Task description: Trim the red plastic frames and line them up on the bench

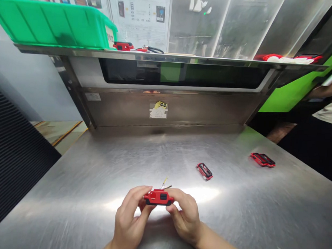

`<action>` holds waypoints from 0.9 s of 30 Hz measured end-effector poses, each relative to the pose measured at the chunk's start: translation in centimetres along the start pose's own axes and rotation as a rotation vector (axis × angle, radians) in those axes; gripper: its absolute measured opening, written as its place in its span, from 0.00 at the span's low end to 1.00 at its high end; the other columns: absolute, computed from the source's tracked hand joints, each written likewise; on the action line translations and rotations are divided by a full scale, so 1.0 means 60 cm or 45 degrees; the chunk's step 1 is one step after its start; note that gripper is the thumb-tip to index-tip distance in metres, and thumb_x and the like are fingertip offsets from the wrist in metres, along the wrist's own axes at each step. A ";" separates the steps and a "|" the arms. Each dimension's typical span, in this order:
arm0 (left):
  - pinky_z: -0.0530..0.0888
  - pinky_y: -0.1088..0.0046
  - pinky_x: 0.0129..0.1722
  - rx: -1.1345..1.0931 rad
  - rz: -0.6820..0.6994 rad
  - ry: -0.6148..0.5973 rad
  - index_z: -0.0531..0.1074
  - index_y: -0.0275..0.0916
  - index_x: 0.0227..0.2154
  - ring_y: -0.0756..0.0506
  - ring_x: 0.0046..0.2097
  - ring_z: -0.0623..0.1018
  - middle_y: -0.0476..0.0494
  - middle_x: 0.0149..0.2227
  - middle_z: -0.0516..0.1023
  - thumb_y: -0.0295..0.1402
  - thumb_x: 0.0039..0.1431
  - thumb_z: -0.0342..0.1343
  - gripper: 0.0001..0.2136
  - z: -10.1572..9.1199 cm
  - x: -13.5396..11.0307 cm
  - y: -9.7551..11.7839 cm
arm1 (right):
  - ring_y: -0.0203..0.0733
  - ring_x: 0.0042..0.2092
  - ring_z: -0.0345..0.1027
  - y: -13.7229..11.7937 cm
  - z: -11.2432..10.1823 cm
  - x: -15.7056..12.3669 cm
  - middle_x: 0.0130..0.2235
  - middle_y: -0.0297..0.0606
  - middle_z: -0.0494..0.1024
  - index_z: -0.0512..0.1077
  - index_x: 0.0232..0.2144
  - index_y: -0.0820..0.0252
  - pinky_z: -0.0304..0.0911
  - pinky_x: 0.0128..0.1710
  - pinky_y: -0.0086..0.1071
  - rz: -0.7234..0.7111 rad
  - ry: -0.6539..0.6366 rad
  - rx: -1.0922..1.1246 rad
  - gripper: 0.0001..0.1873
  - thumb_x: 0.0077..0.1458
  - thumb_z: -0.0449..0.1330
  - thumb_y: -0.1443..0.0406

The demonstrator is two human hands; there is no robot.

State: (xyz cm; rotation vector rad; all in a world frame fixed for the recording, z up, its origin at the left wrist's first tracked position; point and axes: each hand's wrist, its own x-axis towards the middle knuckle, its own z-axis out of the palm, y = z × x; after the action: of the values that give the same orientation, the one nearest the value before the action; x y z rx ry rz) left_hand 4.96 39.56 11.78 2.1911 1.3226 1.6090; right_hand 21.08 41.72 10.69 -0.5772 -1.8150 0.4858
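Note:
Both of my hands hold one small red housing [159, 197] with black inserts just above the steel table [96, 180], near its front edge. My left hand [130, 220] pinches its left end, my right hand [185, 216] its right end. Thin wires stick up from the back of the part. A small red and black frame piece [204, 171] lies on the table a little beyond my right hand. A second, similar red piece [263, 159] lies further out to the right.
A steel shelf [169, 57] runs across the back, carrying a green bin [53, 22], a red part with a black cable [124, 46], and red and white items [287, 58] at the right. Another person's arm [330, 88] shows at the right edge.

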 end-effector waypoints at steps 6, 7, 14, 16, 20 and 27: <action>0.72 0.80 0.28 -0.048 -0.007 0.011 0.68 0.43 0.42 0.50 0.34 0.74 0.48 0.34 0.74 0.28 0.59 0.52 0.09 -0.001 -0.006 -0.004 | 0.41 0.37 0.70 0.001 0.001 0.001 0.37 0.41 0.75 0.64 0.47 0.57 0.66 0.35 0.30 -0.019 0.000 0.034 0.15 0.66 0.45 0.58; 0.72 0.80 0.28 -0.059 -0.023 0.005 0.68 0.43 0.42 0.51 0.33 0.74 0.48 0.34 0.74 0.28 0.58 0.52 0.09 -0.001 -0.007 -0.004 | 0.42 0.38 0.70 0.001 0.000 0.002 0.37 0.41 0.75 0.64 0.47 0.57 0.66 0.36 0.30 -0.020 0.000 0.032 0.14 0.66 0.45 0.58; 0.73 0.78 0.25 -0.294 -0.210 -0.055 0.69 0.44 0.37 0.49 0.32 0.73 0.47 0.35 0.70 0.40 0.56 0.54 0.09 0.002 -0.006 -0.003 | 0.42 0.43 0.69 0.002 0.002 0.003 0.42 0.45 0.73 0.63 0.50 0.59 0.66 0.41 0.31 -0.107 -0.104 0.029 0.13 0.66 0.47 0.62; 0.72 0.78 0.28 -0.279 -0.246 -0.049 0.70 0.43 0.33 0.48 0.35 0.74 0.47 0.34 0.71 0.36 0.57 0.53 0.04 0.002 -0.003 -0.003 | 0.42 0.44 0.69 0.003 0.004 0.002 0.43 0.46 0.72 0.64 0.50 0.59 0.66 0.41 0.30 -0.105 -0.113 0.030 0.13 0.66 0.47 0.63; 0.71 0.76 0.26 -0.299 -0.348 -0.066 0.71 0.42 0.30 0.49 0.30 0.73 0.47 0.33 0.71 0.34 0.60 0.49 0.07 0.003 -0.003 -0.001 | 0.41 0.43 0.68 0.005 0.006 0.000 0.42 0.44 0.73 0.65 0.48 0.59 0.65 0.42 0.30 -0.037 -0.095 0.066 0.12 0.66 0.47 0.63; 0.68 0.74 0.23 -0.383 -0.684 0.020 0.70 0.39 0.32 0.50 0.21 0.69 0.51 0.21 0.70 0.41 0.63 0.40 0.16 0.003 -0.013 -0.007 | 0.41 0.43 0.68 0.005 0.007 0.000 0.41 0.43 0.74 0.66 0.47 0.59 0.65 0.42 0.31 0.029 -0.094 0.112 0.13 0.66 0.46 0.61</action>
State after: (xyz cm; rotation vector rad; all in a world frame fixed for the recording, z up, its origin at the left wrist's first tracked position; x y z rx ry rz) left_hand 4.83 39.32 10.91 1.4887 1.4044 1.4883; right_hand 20.72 41.95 10.38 -0.5263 -1.8490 0.6062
